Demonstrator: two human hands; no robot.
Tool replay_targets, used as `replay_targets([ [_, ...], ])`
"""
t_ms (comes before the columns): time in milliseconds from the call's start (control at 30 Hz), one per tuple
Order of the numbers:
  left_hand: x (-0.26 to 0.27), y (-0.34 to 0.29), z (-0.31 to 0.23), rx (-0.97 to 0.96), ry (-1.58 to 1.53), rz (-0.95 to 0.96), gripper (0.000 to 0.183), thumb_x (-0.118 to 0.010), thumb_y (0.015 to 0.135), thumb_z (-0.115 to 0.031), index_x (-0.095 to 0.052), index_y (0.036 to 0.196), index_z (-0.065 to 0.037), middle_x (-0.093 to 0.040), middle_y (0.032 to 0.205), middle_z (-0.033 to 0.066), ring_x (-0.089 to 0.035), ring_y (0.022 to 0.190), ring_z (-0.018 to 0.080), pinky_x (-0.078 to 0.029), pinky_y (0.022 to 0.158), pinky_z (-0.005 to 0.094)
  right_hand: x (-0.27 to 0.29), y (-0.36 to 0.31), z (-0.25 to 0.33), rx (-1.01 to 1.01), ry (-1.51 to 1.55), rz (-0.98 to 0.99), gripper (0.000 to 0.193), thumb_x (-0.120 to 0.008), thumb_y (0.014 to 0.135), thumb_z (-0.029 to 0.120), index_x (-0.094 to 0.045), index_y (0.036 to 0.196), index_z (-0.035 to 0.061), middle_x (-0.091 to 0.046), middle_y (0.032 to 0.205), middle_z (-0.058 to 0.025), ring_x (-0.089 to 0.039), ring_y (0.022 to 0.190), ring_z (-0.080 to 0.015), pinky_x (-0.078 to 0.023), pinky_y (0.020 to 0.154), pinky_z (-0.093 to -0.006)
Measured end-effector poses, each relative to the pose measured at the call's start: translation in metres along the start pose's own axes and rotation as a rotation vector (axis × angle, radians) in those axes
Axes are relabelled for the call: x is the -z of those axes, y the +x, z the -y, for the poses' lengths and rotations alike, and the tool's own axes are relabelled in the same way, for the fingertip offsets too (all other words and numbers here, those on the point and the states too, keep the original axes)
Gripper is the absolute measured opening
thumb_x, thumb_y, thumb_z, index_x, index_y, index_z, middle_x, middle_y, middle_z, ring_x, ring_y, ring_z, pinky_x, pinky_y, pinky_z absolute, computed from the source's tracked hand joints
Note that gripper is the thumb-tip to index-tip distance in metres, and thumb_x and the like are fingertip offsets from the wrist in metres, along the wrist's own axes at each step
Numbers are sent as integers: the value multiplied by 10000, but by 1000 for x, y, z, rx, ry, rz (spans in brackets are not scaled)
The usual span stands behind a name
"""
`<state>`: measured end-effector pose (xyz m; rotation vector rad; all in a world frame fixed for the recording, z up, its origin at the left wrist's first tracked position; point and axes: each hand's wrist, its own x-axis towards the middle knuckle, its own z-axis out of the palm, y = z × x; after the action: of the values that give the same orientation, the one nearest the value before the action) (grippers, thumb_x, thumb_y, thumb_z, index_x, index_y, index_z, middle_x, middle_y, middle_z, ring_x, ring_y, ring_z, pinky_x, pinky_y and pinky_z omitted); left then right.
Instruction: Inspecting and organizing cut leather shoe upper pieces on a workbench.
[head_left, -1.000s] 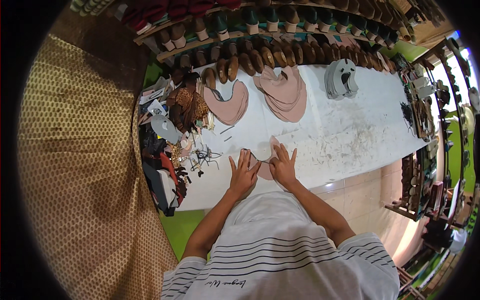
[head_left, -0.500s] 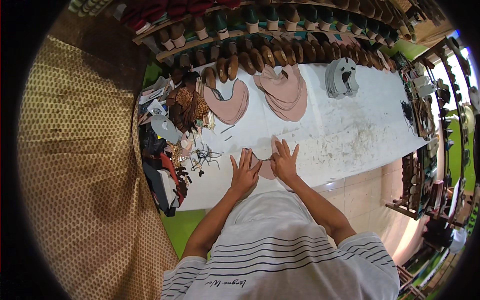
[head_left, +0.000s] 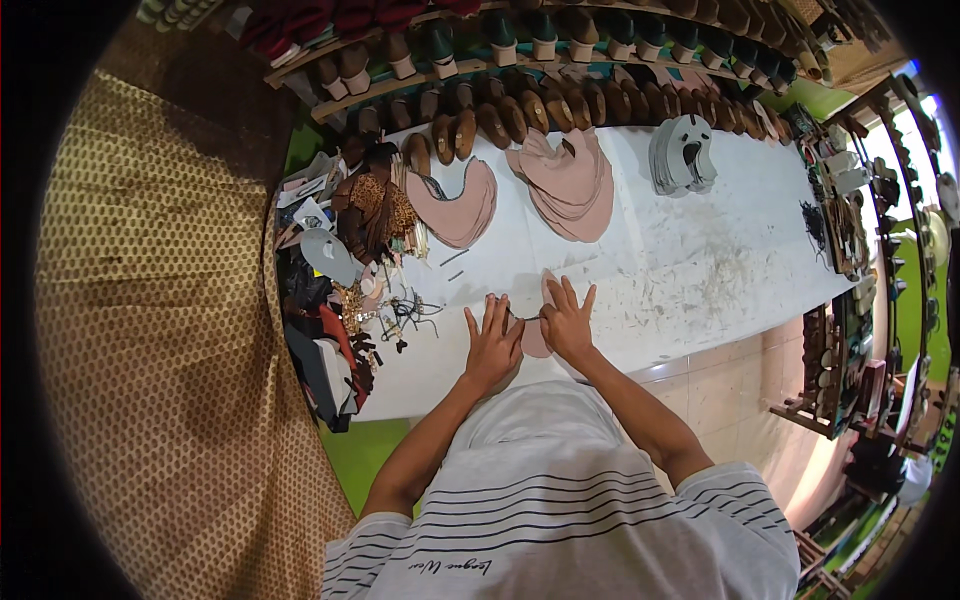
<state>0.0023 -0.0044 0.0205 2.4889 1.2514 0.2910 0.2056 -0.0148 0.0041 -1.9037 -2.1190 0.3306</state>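
A pink U-shaped shoe upper piece (head_left: 537,345) lies on the white table just in front of me, its inner curve edged with a thin dark strip. My left hand (head_left: 492,345) rests on its left side, fingers stretched forward and thumb pointing in at the dark edge. On the other arm of the piece presses my right hand (head_left: 568,328), its outer fingers spread and the index finger bent down at the edge. Much of the piece is hidden under both hands. Farther back are a pink stack of matching pieces (head_left: 468,218) and a larger pink stack (head_left: 572,200).
Grey cut pieces (head_left: 662,165) are stacked at the back right. Brown shoe lasts (head_left: 490,125) line the table's far edge, below a rack of shoes (head_left: 503,52). Scraps and dark cords (head_left: 408,312) clutter the left side. Shelves (head_left: 835,350) stand at the right.
Both hands have barely shifted along the inner edge of the pink piece. The left fingers have moved very slightly; the stacks are unchanged.
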Motion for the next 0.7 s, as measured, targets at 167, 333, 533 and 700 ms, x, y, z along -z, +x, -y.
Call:
replay_targets([
  [167,5,7,-8,-20,-40,7,422,-633,946,-217,-664,1361,-150,-291,1642,245,-186,1554,458,-90,1131,803,0,0,-1,-13,8,-7,114,-684,873,177,-752,874,86,-455,1536,-152,-306,1516,-372,-96,1116,-830],
  [333,-3,5,-8,5,-17,41,451,-605,967,-258,-629,1408,-165,-249,1655,266,-167,1553,474,-87,1120,816,3,3,0,3,2,-2,112,-686,865,176,-753,863,87,-459,1535,-156,-316,1510,-381,-98,1117,-831],
  [533,-9,1,-6,-35,55,46,512,-605,968,-247,-563,1474,-184,-252,1654,269,-184,1548,472,-93,1114,823,7,6,0,19,2,-1,99,-689,853,166,-743,841,84,-463,1534,-163,-327,1504,-394,-91,1116,-834],
  [700,-10,1,-5,-36,59,52,514,-607,968,-245,-558,1476,-184,-261,1650,271,-189,1547,471,-90,1117,820,7,10,-1,31,-10,13,98,-696,847,166,-743,842,80,-460,1541,-163,-317,1512,-395,-83,1119,-835],
])
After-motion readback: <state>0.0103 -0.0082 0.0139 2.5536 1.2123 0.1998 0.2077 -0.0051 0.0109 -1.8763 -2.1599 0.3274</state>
